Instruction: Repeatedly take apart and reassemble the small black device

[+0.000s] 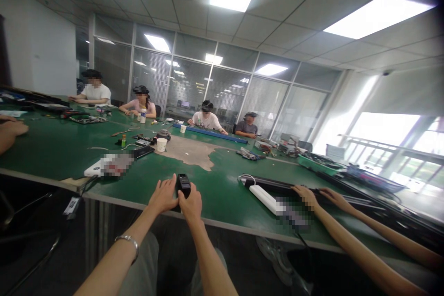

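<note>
Near the front edge of the green table, a small black box-shaped device (183, 184) stands tilted, with lighter rectangles on the face toward me. My right hand (190, 201) grips it from the right side, thumb near its lower part. Just left of it, my left hand (164, 195) rests at the table edge with its fingers stretched forward. Its thumb points at my right thumb; whether it touches the device I cannot tell. A silvery band circles my left wrist.
A co-worker's hands (307, 196) lie on a long black bar at the right, beside a white power strip (265, 199). To the left are another white strip (99, 166) and a paper cup (161, 144). People sit across the table (229, 194), near a long blue bar (215, 133).
</note>
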`<state>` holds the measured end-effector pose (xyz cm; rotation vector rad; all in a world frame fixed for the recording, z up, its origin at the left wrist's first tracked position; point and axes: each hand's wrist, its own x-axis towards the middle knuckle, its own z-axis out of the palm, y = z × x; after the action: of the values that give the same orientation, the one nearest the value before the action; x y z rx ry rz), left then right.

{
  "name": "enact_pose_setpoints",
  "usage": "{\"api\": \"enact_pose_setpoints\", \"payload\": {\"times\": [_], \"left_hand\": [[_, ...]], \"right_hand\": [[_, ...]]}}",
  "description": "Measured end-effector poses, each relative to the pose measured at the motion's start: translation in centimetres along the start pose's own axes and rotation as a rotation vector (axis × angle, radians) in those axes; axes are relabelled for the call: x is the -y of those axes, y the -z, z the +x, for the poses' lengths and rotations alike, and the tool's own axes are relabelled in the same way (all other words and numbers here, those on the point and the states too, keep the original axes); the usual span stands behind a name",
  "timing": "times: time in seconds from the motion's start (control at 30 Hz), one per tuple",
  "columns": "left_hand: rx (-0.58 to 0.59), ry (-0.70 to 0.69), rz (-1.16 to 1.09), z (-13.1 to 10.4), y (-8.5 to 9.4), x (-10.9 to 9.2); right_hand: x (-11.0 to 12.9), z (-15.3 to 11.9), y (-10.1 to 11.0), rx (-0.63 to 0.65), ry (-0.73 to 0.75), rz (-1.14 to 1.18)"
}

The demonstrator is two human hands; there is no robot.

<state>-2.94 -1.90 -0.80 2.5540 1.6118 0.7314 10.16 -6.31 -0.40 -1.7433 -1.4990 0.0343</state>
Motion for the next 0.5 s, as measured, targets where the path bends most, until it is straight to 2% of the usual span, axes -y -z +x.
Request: {"api": "enact_pose_setpoints", "payload": {"times": [0.13,0.3,0.4,0.5], "left_hand": [[0.017,-0.004,-0.010,0.0,0.0,0.1],[0.002,-0.024,-0.036,-0.1,-0.1,0.4],[-0.009,-0.021,-0.033,-0.1,-0.1,0.4],[-0.004,-0.010,-0.028,0.0,-0.1,0.3]], "right_hand": [[0.3,0.5,0.0,-0.026,-0.024,0.103],[0.2,1.3,0.5,-0.209,0.030,0.230],[-0.6,1.8,1.3,-0.261,0.015,0.190],[-2.2,2.0,2.1,-0.233,-0.074,0.056]]}}
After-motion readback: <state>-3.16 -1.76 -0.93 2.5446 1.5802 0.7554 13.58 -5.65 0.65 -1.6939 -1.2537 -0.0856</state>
